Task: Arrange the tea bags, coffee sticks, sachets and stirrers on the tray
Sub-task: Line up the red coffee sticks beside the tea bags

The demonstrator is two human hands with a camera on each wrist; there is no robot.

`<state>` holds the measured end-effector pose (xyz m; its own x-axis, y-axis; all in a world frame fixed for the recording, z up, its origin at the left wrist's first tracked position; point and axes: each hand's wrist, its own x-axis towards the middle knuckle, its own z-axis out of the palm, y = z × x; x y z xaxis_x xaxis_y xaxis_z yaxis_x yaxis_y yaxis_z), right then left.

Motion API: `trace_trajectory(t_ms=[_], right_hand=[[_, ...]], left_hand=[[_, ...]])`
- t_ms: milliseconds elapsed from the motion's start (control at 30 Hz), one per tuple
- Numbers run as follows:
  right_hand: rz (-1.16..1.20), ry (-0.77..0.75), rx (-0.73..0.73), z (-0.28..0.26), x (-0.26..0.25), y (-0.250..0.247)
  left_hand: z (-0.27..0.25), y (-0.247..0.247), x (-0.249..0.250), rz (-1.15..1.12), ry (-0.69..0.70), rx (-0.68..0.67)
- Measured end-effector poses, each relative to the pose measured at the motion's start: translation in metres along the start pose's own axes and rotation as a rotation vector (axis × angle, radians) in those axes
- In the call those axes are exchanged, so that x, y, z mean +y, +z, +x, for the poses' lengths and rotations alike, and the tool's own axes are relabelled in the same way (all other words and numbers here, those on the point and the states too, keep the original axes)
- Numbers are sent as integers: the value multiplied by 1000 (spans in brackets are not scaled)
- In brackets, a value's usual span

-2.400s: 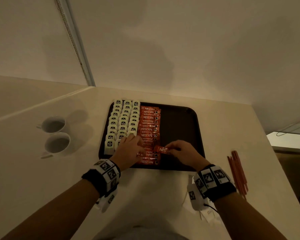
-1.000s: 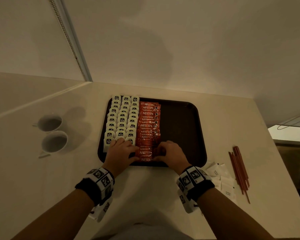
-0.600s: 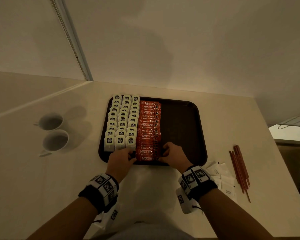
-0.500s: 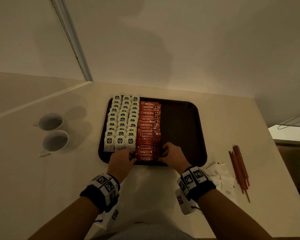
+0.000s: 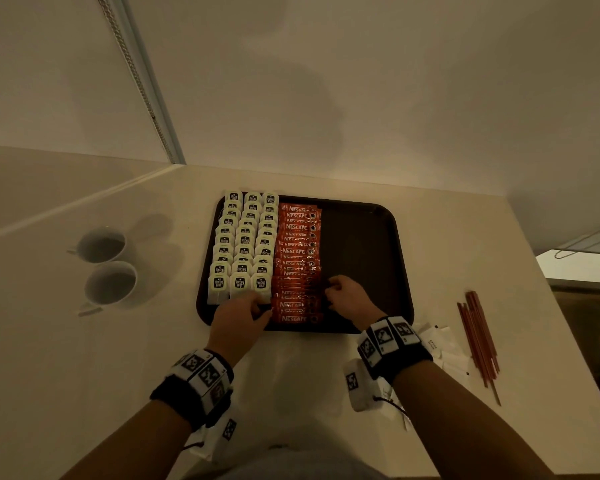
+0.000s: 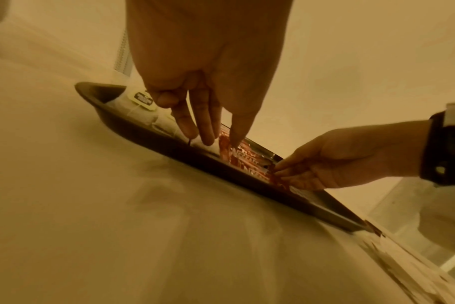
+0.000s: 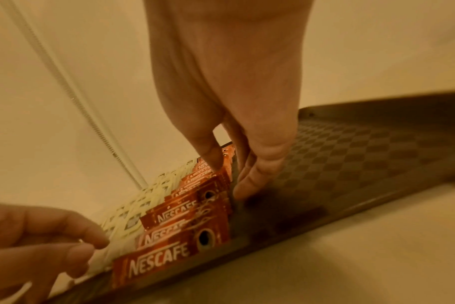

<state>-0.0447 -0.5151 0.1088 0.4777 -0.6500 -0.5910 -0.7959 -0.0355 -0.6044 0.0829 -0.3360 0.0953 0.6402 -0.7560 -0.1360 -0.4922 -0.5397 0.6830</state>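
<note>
We're working on the counter (image 5: 326,375), with the tray (image 5: 400,258) sitting near its back edge. Largest block on the tray is the tea bags (image 5: 245,244): three columns along the left edge, already neat. Next is the coffee sticks (image 5: 297,265), one overlapping column just right of the tea bags, running from the tray's far edge to its near edge. The right half of the tray is bare.

We're squaring up the near end of that stick column, by our read. Left hand (image 5: 238,320) is at the near edge, fingers extended and touching down where the tea bags meet the sticks, gripping nothing. Right hand (image 5: 347,296) is on the column's right side, thumb and fingers closing on the stick ends; a light pinch, it looks like.

To do it well, we're suggesting:
- press from both sides at once so the column isn't sliding sideways
- keep the left fingers flat so they aren't nudging the tea bags out of line
- push low, at tray level; the sticks are slick and overlapping, so they'll likely fan or ride up

Still off the tray: sachets (image 5: 437,344) on the counter just past the tray's near right corner, and stirrers (image 5: 478,341) further toward the counter's right edge. Both should fit in the bare right half.
</note>
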Motion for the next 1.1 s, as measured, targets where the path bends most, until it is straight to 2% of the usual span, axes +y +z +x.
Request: trace_trajectory(t_ms=[133, 333, 500, 633, 733, 833, 933, 1033, 1100], right_hand=[[1, 3, -17, 5, -12, 6], [-65, -26, 16, 7, -19, 7], [-82, -53, 28, 9, -22, 8], [-51, -103, 75, -3, -20, -15], [-7, -207, 114, -20, -7, -60], [-158, -225, 88, -40, 18, -115], [-484, -90, 16, -56, 54, -150], [-767, 53, -72, -76, 91, -160], [-804, 71, -122, -91, 111, -154]], left_hand=[[-2, -20, -8, -44, 9, 67], [-13, -45, -29, -44, -114, 148], [-25, -55, -45, -48, -141, 177], [-39, -67, -51, -106, -181, 169], [-51, -79, -54, -144, -170, 61], [-58, -84, -69, -211, -251, -60], [-63, -79, -95, -281, -385, -93], [-63, -71, -127, -284, -527, -149], [-51, -58, -182, -204, -628, -196]])
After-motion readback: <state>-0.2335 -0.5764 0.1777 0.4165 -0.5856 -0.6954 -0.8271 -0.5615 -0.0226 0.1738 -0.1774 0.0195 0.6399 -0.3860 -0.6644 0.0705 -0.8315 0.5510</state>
